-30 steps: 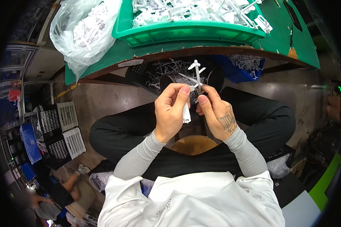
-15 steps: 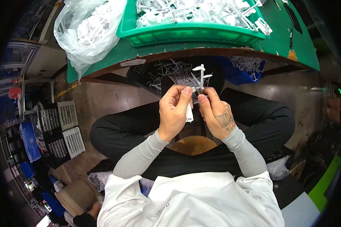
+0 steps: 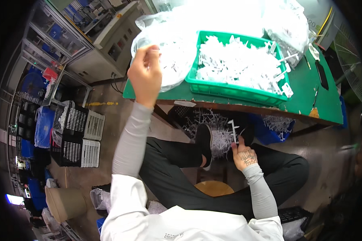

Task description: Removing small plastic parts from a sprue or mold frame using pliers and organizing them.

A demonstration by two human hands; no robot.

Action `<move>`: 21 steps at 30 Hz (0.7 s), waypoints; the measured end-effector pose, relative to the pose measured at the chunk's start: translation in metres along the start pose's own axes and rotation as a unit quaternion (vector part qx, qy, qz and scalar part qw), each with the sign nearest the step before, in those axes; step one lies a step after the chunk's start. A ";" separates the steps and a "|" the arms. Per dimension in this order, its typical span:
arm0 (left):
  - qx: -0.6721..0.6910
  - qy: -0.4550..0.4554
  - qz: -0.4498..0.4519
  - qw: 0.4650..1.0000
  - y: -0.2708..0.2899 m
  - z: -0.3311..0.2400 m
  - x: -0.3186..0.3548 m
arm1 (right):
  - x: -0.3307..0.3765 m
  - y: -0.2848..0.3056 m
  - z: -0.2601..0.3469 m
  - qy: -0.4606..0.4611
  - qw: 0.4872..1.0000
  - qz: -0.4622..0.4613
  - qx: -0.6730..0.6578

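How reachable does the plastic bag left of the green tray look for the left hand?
Likely yes: the left hand is raised and overlaps the plastic bag in view, with nothing visible between them.

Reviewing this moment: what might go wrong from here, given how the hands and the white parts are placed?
The white parts poking over the right rim of the green tray could get knocked off.

The right hand grips the white branched piece near one end, so it might slip toward the loose white pile under the table.

The left hand, near the clear bag, could snag its loose plastic.
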State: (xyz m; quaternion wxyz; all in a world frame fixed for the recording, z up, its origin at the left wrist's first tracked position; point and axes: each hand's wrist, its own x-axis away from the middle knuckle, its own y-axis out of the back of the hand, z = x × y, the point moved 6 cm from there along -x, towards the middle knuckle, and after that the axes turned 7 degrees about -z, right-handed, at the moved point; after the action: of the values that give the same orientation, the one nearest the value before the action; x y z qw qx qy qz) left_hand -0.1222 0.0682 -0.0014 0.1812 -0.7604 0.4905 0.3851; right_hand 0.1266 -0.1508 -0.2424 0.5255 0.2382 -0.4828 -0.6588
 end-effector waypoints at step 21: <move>-0.017 -0.154 0.203 0.967 0.072 0.078 0.146 | -0.004 0.055 -0.010 -0.085 0.947 -0.037 -0.307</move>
State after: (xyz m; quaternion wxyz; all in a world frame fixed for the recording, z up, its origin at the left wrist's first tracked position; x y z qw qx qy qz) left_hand -0.1851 -0.0024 -0.1555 0.1595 -0.5796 0.5942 0.5344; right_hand 0.1613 -0.1500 -0.1981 0.5056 0.0257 -0.2907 -0.8119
